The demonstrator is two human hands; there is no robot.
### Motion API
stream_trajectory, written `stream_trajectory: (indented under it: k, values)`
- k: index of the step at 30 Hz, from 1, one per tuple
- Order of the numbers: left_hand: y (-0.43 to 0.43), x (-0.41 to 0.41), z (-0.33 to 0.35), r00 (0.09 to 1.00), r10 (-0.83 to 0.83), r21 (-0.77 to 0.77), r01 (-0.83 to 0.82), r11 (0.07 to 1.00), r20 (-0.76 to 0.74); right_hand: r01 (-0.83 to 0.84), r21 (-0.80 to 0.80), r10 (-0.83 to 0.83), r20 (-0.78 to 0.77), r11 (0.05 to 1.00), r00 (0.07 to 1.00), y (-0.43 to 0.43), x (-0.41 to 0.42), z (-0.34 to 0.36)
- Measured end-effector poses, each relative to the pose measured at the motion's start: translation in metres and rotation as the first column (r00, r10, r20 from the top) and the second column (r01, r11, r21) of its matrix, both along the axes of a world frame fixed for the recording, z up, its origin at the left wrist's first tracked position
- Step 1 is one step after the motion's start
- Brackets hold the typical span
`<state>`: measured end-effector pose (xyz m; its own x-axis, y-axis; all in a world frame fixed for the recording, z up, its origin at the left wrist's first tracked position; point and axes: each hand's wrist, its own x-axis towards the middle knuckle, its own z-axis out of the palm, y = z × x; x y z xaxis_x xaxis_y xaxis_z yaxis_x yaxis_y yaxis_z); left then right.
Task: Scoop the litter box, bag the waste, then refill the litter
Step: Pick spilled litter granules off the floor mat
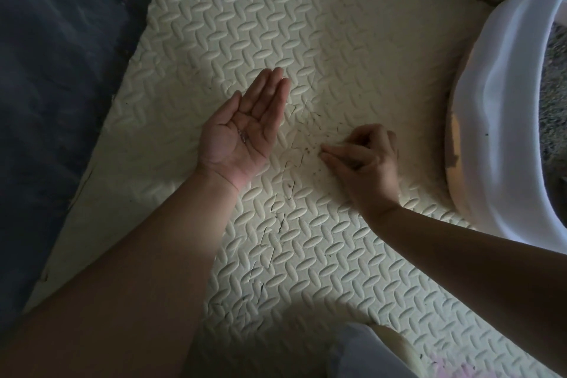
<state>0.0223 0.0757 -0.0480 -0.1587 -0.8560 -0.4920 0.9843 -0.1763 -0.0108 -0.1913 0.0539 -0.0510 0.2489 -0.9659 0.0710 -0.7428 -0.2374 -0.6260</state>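
Two hands tidy: left hand (242,129) lies palm-up, fingers straight, a tray for grains (244,136), while right hand (365,159) pinches narrow-fingered on stray specks (310,149) on the foam mat (306,24), litter box (506,101) at three o'clock.

The litter box (503,101) sits on the mat (337,24), right of the right hand (368,163).

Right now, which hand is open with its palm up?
The left hand, flat, with tiny grains on its palm; the right hand is curled, fingertips at the mat.
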Motion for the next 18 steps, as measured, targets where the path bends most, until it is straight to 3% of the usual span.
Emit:
stream_trajectory:
  k: [7,15,18]
  values:
    - [-0.002,-0.006,-0.006,0.999,-0.033,-0.054,0.033,0.998,-0.006,-0.162,-0.102,0.154,-0.075,0.982,0.985,-0.001,-0.001,-0.002]
    - [-0.004,-0.003,-0.008,0.998,-0.056,-0.082,0.053,0.995,-0.036,-0.2,-0.113,0.163,-0.271,0.973,0.949,-0.001,0.005,-0.002]
    - [-0.003,-0.003,-0.009,0.997,-0.052,-0.093,0.048,0.995,-0.052,-0.218,-0.049,0.205,-0.188,0.975,0.96,0.006,0.02,0.014]
